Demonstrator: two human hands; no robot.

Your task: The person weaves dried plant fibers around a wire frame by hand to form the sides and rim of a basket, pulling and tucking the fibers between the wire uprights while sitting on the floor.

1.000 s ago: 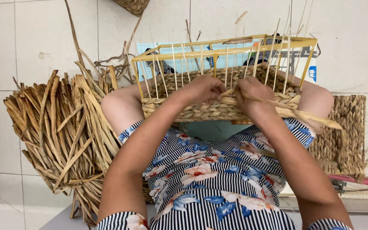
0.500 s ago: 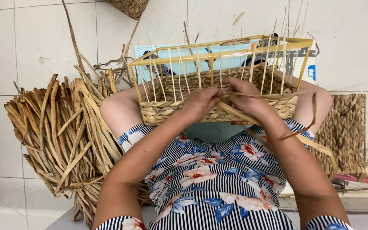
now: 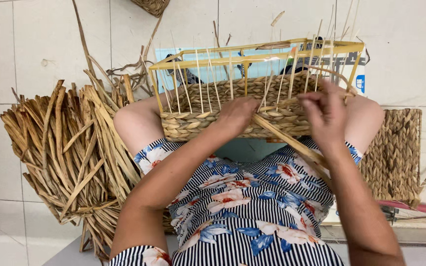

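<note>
A half-woven basket [image 3: 198, 123] rests on my knees, with a yellow frame [image 3: 252, 58] on top and thin upright stakes above the braided wall. My left hand [image 3: 235, 116] presses against the front of the woven wall near its middle. My right hand [image 3: 327, 112] is raised at the basket's right side, fingers pinched on a flat straw strand [image 3: 292, 143] that runs diagonally down from the wall over my lap. The strand's far end is hidden behind my right forearm.
A large bundle of dried straw [image 3: 70, 157] lies on the tiled floor to my left. A finished woven basket [image 3: 393, 157] stands at my right. Another woven piece [image 3: 151, 6] shows at the top edge. A red rod [image 3: 410, 208] lies at right.
My right hand has moved right and upward along the basket, drawing the strand with it. My left hand has stayed pressed on the front wall. The basket has shifted slightly.
</note>
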